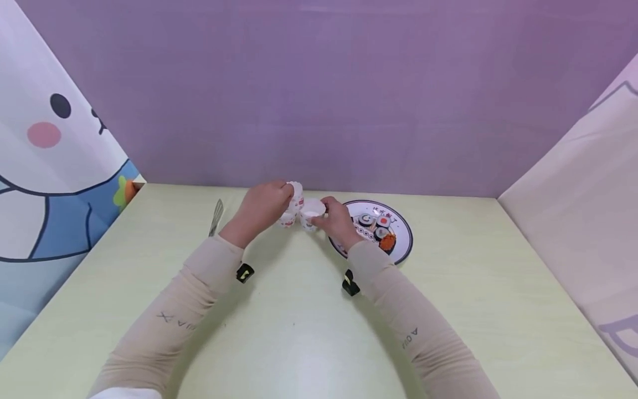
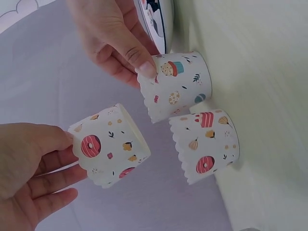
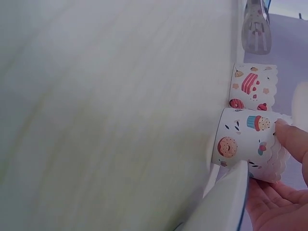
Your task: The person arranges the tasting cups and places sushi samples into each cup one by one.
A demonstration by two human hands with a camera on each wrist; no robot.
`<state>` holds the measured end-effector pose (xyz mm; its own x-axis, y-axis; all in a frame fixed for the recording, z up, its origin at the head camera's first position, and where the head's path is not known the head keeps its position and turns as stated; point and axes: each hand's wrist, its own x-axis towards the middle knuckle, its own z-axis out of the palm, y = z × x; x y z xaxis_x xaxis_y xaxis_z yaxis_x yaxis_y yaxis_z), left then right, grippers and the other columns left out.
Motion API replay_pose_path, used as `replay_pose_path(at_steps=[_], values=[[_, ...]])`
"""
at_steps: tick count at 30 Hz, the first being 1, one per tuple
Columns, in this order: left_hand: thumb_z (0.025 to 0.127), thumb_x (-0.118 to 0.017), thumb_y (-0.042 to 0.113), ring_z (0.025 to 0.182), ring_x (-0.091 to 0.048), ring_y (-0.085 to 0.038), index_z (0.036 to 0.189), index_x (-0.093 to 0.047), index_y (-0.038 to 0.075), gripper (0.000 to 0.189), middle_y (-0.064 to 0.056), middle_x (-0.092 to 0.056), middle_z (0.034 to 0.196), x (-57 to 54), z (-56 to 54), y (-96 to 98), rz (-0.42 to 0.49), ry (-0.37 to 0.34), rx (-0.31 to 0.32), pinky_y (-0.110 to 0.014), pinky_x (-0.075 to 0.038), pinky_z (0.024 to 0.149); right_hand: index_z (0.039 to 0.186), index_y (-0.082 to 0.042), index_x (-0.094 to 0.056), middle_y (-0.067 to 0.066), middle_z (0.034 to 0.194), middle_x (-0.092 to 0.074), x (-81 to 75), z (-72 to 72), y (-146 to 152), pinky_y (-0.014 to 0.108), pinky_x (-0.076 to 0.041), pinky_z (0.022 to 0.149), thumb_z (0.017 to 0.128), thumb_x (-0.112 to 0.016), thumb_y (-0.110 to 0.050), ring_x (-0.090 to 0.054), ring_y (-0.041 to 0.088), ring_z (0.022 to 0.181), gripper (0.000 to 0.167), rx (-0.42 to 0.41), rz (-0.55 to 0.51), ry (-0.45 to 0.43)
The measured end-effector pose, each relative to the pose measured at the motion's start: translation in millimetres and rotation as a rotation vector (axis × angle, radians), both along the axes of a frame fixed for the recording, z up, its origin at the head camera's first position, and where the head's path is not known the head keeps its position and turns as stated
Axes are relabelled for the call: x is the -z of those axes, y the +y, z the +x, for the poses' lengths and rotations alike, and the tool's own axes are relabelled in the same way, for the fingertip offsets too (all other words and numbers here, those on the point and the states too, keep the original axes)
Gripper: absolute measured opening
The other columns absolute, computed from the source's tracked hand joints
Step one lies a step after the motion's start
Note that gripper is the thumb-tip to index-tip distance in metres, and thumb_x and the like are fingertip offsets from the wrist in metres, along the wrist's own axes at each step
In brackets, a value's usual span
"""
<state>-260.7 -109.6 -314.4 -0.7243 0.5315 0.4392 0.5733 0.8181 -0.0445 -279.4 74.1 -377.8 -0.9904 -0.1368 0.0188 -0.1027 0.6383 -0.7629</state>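
My left hand (image 1: 264,208) pinches the scalloped rim of a white paper baking cup (image 2: 109,147) printed with doughnuts. That cup is tilted and raised off the table. My right hand (image 1: 336,221) pinches the rim of another printed baking cup (image 2: 178,84), which stands on the table, thumb outside. In the right wrist view, a second scalloped edge shows beside this cup's rim; whether it is another cup is unclear. Beside it stands a third baking cup (image 2: 208,144), also seen below the left hand in the head view.
Right of the cups, partly behind my right hand, lies a round dark-rimmed plate (image 1: 405,249) with sushi pieces on it. A slotted metal utensil (image 1: 216,217) lies to the left. A purple backdrop (image 1: 319,100) rises behind the pale table (image 1: 299,343).
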Motion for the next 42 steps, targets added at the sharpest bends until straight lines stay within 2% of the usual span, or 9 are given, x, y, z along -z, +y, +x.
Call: replay_pose_path(at_steps=[5,14,21,25,36,42], values=[[0.088,-0.061,0.005,0.055,-0.051,-0.022,0.085,-0.064,0.002,0.005,-0.008,-0.058,0.069,2.1,5.6,-7.3,-0.007,0.066,0.013,-0.034,-0.043,0.047,0.132,-0.001,-0.045,0.014,0.124,-0.055,-1.1,-0.3,-1,0.038,-0.044,0.091,0.085,-0.071,-0.02,-0.052,0.024,0.108,0.057,0.004,0.024,0.007],[0.084,-0.063,0.004,0.054,-0.052,-0.02,0.079,-0.063,0.004,0.004,-0.005,-0.056,0.065,5.0,19.7,-15.4,-0.051,0.004,0.016,-0.034,-0.044,0.049,0.133,-0.001,-0.044,0.015,0.121,-0.056,-1.8,-0.9,-1,0.038,-0.045,0.088,0.085,-0.071,-0.02,-0.053,0.025,0.104,0.058,0.009,0.025,0.014],[0.081,-0.068,0.004,0.05,-0.05,-0.018,0.077,-0.062,0.003,0.007,-0.005,-0.055,0.064,13.7,27.2,-16.4,-0.095,0.029,0.065,-0.034,-0.044,0.047,0.132,0.0,-0.045,0.015,0.12,-0.056,-2.9,-1.7,-1,0.038,-0.045,0.086,0.085,-0.071,-0.02,-0.053,0.025,0.101,0.056,0.001,-0.003,0.026],[0.08,-0.07,0.006,0.051,-0.052,-0.018,0.077,-0.062,0.003,0.009,-0.006,-0.057,0.065,19.2,29.7,-16.5,-0.119,0.039,0.079,-0.033,-0.044,0.047,0.131,0.0,-0.045,0.015,0.122,-0.056,-2.3,-0.2,-1,0.038,-0.045,0.089,0.085,-0.071,-0.018,-0.053,0.025,0.105,0.056,0.001,-0.017,0.016],[0.077,-0.071,0.005,0.048,-0.05,-0.018,0.074,-0.061,0.002,0.011,-0.006,-0.058,0.064,25.2,35.3,-18.6,-0.117,0.115,0.065,-0.032,-0.043,0.045,0.131,-0.001,-0.045,0.013,0.123,-0.056,0.0,-1.2,-4,0.038,-0.045,0.09,0.085,-0.071,-0.019,-0.053,0.024,0.109,0.055,-0.005,-0.025,0.018],[0.074,-0.07,-0.001,0.047,-0.047,-0.017,0.07,-0.06,0.003,0.012,-0.005,-0.055,0.061,27.3,37.3,-18.5,-0.151,0.197,0.084,-0.03,-0.041,0.045,0.13,-0.003,-0.046,0.013,0.122,-0.056,1.0,-0.3,-3,0.038,-0.045,0.088,0.085,-0.071,-0.019,-0.054,0.024,0.107,0.054,0.011,-0.005,0.02]])
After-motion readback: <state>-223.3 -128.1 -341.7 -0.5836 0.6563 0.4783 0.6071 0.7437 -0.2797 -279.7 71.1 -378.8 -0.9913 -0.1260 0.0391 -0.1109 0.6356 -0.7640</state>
